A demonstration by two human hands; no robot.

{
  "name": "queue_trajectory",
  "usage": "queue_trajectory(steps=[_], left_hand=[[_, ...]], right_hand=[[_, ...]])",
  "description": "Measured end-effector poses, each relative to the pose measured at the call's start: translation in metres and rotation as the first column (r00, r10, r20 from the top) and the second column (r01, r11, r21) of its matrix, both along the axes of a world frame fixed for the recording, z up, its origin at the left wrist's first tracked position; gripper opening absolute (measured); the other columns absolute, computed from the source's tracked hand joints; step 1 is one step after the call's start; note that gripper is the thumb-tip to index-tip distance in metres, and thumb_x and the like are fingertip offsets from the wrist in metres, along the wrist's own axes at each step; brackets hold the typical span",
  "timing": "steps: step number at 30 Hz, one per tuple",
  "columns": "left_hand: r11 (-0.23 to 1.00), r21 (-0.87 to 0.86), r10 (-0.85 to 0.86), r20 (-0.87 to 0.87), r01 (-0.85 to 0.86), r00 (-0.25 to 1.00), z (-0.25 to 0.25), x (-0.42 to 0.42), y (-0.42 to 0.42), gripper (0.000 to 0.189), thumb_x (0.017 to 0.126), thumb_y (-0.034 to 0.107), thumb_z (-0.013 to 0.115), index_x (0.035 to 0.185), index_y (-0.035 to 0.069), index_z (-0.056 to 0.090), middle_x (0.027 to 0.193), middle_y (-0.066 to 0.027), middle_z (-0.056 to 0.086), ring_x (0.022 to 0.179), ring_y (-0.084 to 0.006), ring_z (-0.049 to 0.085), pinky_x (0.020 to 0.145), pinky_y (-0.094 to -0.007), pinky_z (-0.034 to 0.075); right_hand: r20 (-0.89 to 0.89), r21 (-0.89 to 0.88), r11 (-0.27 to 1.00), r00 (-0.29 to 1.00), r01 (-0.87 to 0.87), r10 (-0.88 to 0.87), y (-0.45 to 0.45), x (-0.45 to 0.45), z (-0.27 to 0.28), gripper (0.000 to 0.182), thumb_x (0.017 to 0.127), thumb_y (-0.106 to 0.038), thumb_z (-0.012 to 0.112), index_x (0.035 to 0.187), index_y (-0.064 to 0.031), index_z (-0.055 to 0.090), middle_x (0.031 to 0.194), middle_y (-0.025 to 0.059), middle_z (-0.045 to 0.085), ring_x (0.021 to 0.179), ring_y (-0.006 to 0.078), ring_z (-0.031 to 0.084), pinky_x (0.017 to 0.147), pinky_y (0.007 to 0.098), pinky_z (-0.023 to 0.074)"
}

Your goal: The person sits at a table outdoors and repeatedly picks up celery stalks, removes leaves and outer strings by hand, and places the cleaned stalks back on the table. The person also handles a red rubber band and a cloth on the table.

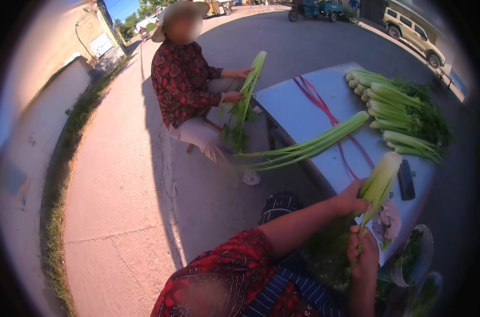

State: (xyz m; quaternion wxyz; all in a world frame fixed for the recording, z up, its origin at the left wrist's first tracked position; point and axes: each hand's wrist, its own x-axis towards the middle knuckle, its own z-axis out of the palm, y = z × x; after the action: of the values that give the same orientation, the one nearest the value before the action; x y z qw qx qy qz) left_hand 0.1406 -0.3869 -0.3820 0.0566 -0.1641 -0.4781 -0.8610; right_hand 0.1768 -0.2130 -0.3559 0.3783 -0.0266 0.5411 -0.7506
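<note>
A celery bunch (378, 182) is tilted with its pale root end up, over the near part of the table. My left hand (352, 200) wraps around its lower stalks. Just below, my right hand (364, 247) is closed around the thin lower part of the same bunch. Beside them on the tabletop lie a crumpled pinkish cloth (390, 222) and a dark phone-like object (406, 180). Another long celery bunch (327, 136) lies across the table edge, its thin ends hanging over the side.
Stacked celery bunches (394, 105) line the far side of the white-topped table (295, 107). Red straps (323, 105) cross it. A seated person (188, 87) opposite holds a celery bunch (253, 75). Containers of greens (416, 253) stand at lower right.
</note>
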Motion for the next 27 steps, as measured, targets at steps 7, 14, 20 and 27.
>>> queue_trajectory(steps=[7,14,20,27], left_hand=[[0.995,0.058,0.072,0.053,-0.075,0.996,-0.019,-0.021,0.003,0.056,0.068,0.020,0.067,0.115,-0.002,0.047,0.085,-0.0065,0.057,0.069,-0.0125,0.056,0.058,-0.0238,0.046],[0.854,0.412,0.274,0.163,-0.318,0.948,-0.007,-0.041,-0.046,0.034,0.081,0.037,0.055,0.091,0.005,0.055,0.070,-0.0064,0.056,0.058,-0.0152,0.052,0.046,-0.0251,0.037],[0.797,0.370,0.342,0.376,-0.477,0.862,-0.017,-0.054,-0.056,0.035,0.083,0.035,0.055,0.096,0.003,0.053,0.080,-0.0099,0.059,0.065,-0.0188,0.058,0.046,-0.0246,0.043],[0.841,0.291,0.349,0.356,-0.457,0.867,-0.005,-0.050,-0.033,0.032,0.082,0.037,0.057,0.095,0.008,0.053,0.071,-0.0029,0.051,0.059,-0.0141,0.051,0.050,-0.0270,0.041]], right_hand=[[-0.304,0.177,0.984,0.949,-0.026,0.079,0.000,-0.024,-0.018,0.014,0.085,-0.008,0.040,0.080,-0.0069,0.053,0.060,-0.0024,0.042,0.047,0.0041,0.033,0.042,0.0190,0.0246],[-0.514,0.241,0.968,0.855,0.069,0.067,0.027,-0.022,-0.033,0.014,0.088,-0.009,0.048,0.091,-0.0014,0.060,0.069,-0.0007,0.051,0.061,0.0058,0.045,0.057,0.0214,0.0369],[-0.895,0.199,0.904,0.447,0.378,0.011,0.027,-0.027,-0.033,0.012,0.084,-0.008,0.061,0.093,-0.0002,0.062,0.080,0.0067,0.060,0.072,0.0128,0.056,0.068,0.0255,0.0436],[-0.952,0.259,0.853,0.266,0.452,0.148,0.022,-0.067,-0.003,0.026,0.076,-0.021,0.072,0.092,-0.0041,0.061,0.081,0.0084,0.058,0.068,0.0221,0.056,0.065,0.0300,0.0454]])
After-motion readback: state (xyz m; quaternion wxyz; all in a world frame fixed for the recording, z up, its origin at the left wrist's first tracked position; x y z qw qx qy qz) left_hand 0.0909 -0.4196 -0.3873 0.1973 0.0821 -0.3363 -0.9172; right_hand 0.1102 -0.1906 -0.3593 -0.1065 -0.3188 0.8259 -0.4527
